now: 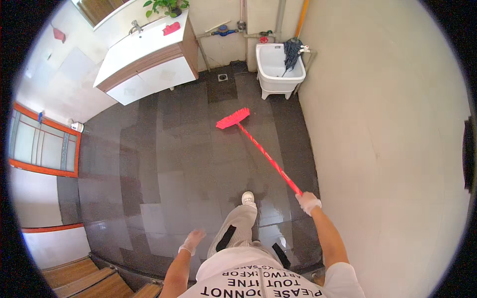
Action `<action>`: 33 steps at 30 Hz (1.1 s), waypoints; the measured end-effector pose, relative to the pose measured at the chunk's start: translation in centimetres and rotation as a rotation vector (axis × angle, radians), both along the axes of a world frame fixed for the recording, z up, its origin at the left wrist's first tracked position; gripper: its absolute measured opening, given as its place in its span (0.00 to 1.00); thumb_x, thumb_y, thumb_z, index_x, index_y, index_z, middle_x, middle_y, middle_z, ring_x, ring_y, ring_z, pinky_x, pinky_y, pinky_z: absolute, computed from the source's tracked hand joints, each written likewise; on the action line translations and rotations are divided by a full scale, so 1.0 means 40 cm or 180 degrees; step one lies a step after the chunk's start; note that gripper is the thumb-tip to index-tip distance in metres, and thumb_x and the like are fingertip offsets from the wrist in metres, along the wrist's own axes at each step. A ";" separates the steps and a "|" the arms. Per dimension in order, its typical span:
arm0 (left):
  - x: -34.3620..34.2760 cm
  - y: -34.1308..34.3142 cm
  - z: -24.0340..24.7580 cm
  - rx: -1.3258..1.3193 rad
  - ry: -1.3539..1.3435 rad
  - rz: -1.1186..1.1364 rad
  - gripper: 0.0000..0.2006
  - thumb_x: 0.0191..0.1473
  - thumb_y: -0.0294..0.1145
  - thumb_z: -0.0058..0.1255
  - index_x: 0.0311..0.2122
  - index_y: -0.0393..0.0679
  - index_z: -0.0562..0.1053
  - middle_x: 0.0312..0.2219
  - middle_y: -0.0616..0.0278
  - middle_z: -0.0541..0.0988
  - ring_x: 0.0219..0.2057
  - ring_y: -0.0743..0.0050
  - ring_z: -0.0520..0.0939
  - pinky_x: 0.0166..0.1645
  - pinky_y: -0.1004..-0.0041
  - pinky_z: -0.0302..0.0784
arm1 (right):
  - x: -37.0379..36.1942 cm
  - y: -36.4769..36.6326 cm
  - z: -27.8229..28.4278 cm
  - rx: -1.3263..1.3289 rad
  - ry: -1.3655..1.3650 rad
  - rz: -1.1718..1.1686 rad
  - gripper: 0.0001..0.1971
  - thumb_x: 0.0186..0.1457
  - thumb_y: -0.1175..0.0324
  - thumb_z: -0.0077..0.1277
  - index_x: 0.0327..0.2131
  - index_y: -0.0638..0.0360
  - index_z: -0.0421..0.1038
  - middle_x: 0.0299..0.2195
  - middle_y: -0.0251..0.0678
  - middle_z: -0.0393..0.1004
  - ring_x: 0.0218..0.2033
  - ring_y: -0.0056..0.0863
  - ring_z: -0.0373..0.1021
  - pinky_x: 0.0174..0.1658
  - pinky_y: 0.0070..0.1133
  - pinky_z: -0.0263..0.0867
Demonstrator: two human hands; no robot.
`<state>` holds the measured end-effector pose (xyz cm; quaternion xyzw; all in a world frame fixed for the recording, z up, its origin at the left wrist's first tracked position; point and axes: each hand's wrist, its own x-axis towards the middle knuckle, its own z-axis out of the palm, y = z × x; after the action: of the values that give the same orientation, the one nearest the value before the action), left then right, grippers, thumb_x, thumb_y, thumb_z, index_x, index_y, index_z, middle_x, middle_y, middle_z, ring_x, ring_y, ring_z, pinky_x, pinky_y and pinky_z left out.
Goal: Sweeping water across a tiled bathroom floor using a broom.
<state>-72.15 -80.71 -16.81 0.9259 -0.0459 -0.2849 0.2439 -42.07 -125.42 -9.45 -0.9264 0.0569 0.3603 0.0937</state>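
Head view: red broom out ahead of me, brush head apparently down on the dark tile floor, mid-room, short of the white mop tub and the floor drain. My right hand, in a thin pale glove, has its fingers closed around the near end of the handle. Left hand hangs low at my other side, holding nothing; fingers blurred, can't tell if spread or together.

Step in hand, my read: working the broom one-handed over wet-looking tile. To do it well: keep the handle low so the bristles stay flat, use long overlapping strokes, press evenly along the head, steer toward the drain. Bringing my left hand onto the handle would probably steady the far end, since one grip at the tip gives little control of twist. Watch footing: the floor shines near my white shoe, so short steps. Mind the right wall too, close beside my gripping hand.

Direction: handle's long axis runs diagonally, from my hand at lower right, up and left, away from me. Brush head sits crosswise to it, right end farther off than left, ragged bristle fringe showing along the far edge.
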 end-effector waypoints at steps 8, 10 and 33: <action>0.200 0.002 -0.010 0.0428 0.0951 -0.0198 0.19 0.44 0.30 0.35 0.46 0.47 0.59 0.47 0.61 0.59 0.48 0.64 0.59 0.52 0.72 0.52 | -0.302 -0.157 0.210 -0.0021 0.0820 -0.1908 0.16 0.45 0.54 0.42 0.17 0.56 0.65 0.08 0.30 0.61 0.07 0.20 0.58 0.10 0.21 0.53; 0.197 -0.014 -0.036 0.0012 0.0706 0.0531 0.17 0.47 0.37 0.33 0.43 0.44 0.62 0.43 0.59 0.65 0.44 0.60 0.65 0.49 0.70 0.58 | -0.309 -0.178 0.238 0.0557 0.0926 -0.2233 0.14 0.46 0.55 0.43 0.20 0.57 0.65 0.08 0.30 0.60 0.07 0.21 0.58 0.10 0.19 0.52; 0.407 -0.680 0.191 -0.2107 0.1796 0.5558 0.18 0.44 0.43 0.42 0.37 0.41 0.65 0.32 0.62 0.72 0.36 0.72 0.70 0.43 0.72 0.60 | 0.715 -0.185 -0.087 0.0593 0.0673 0.0019 0.29 0.48 0.46 0.27 0.21 0.64 0.69 0.18 0.46 0.69 0.23 0.41 0.67 0.29 0.33 0.60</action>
<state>-55.86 -107.90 -9.15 0.4165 0.6388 -0.1879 0.6191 -13.47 -132.83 -12.94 -0.8707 0.0300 0.4599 0.1717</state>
